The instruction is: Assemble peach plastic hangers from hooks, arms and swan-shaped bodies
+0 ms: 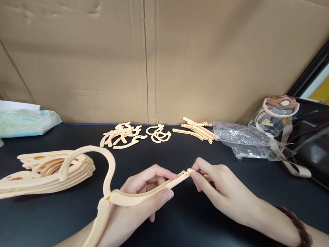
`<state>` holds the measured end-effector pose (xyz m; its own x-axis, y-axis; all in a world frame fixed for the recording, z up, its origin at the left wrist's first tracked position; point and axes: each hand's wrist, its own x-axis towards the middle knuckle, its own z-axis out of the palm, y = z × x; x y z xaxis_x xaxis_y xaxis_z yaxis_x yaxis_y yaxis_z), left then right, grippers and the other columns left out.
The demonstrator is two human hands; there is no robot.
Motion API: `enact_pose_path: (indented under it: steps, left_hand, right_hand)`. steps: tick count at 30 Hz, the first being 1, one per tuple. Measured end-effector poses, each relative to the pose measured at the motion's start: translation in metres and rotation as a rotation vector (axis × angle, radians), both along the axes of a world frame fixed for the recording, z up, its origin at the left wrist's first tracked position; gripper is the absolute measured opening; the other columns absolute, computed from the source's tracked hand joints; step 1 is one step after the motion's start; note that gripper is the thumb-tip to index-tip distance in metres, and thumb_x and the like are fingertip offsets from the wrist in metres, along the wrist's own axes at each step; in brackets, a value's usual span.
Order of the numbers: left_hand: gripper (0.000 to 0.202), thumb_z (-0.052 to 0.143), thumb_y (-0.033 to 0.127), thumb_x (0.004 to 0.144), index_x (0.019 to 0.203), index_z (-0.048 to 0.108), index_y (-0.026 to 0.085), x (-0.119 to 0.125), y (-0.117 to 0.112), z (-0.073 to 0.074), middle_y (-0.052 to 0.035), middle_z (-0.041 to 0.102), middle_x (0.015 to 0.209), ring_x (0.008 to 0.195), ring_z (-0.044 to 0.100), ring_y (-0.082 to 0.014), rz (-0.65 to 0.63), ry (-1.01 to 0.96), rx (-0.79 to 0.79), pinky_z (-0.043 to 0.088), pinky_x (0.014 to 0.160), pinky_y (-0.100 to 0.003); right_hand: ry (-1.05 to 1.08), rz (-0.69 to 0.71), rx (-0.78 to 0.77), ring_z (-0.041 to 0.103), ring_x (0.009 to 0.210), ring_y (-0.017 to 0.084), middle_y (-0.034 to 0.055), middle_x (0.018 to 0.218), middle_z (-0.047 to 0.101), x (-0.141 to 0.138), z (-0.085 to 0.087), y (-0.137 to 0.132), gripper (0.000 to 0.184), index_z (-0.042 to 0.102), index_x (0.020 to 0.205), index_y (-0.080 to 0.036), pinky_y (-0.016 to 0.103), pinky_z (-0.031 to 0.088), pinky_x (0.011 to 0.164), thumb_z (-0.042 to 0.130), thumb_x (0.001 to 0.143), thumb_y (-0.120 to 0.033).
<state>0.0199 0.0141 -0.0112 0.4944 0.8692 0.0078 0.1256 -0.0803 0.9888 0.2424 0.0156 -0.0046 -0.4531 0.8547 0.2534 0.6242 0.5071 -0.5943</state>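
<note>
My left hand is closed round a peach plastic hanger whose hook curves up to the left and whose arms run toward me and toward the right. My right hand pinches the tip of the hanger's right arm between thumb and fingers; whether it holds a small separate piece there I cannot tell. A brown beaded bracelet sits on my right wrist. Both hands hover just above the black tabletop.
A stack of finished peach hangers lies at the left. Loose hooks, more hooks and straight arm pieces lie near the cardboard wall. A clear plastic bag, a bottle with strap and a tissue pack stand around.
</note>
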Motion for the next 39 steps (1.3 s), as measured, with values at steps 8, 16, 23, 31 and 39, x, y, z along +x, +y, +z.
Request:
enact_pose_path:
  steps: [8,16,23,31,39]
  left_hand:
    - [0.023,0.062,0.041,0.088,0.104,0.065,0.025,-0.003,0.0,-0.001,0.004,0.052,0.072,0.054,0.046,-0.0075,-0.023,0.023,0.029,0.04,0.053,-0.02]
    - [0.02,0.06,0.034,0.087,0.101,0.065,0.021,0.005,-0.005,0.005,0.0024,0.06,0.077,0.051,0.055,-0.0089,0.056,0.017,-0.034,0.044,0.057,-0.024]
    - [0.013,0.057,0.026,0.089,0.095,0.067,0.023,0.005,-0.008,0.006,0.0048,0.06,0.068,0.051,0.057,-0.0071,0.022,-0.003,-0.073,0.045,0.056,-0.019]
    - [0.016,0.058,0.027,0.086,0.083,0.074,0.023,0.003,-0.003,-0.004,0.0026,0.054,0.078,0.047,0.057,-0.006,-0.026,-0.005,-0.025,0.039,0.044,-0.018]
    - [0.018,0.056,0.029,0.088,0.088,0.073,0.024,0.0,-0.003,-0.003,0.0029,0.056,0.064,0.051,0.055,-0.0091,-0.113,0.139,-0.009,0.039,0.048,-0.019]
  right_hand:
    - [-0.079,0.021,0.053,0.043,0.053,0.012,-0.0033,0.063,0.048,0.001,-0.004,0.001,0.028,0.043,0.078,-0.021,0.025,0.031,0.056,0.03,0.101,-0.029]
    - [-0.207,0.031,0.106,0.047,0.052,0.012,-0.0017,0.066,0.054,-0.002,-0.003,-0.003,0.022,0.049,0.082,-0.02,0.025,0.032,0.052,0.038,0.098,-0.03]
    - [-0.337,0.008,0.267,0.061,0.055,0.016,0.0028,0.068,0.064,-0.001,-0.012,0.0,0.044,0.051,0.08,-0.018,0.025,0.031,0.049,0.025,0.103,-0.046]
    - [-0.432,0.115,0.474,0.057,0.05,0.013,0.001,0.064,0.061,0.001,-0.017,0.001,0.039,0.051,0.077,-0.017,0.027,0.026,0.046,0.029,0.104,-0.033]
    - [-0.444,0.291,0.208,0.05,0.051,0.012,0.0013,0.064,0.059,0.011,-0.005,0.006,0.041,0.055,0.079,-0.017,0.027,0.026,0.049,0.028,0.104,-0.037]
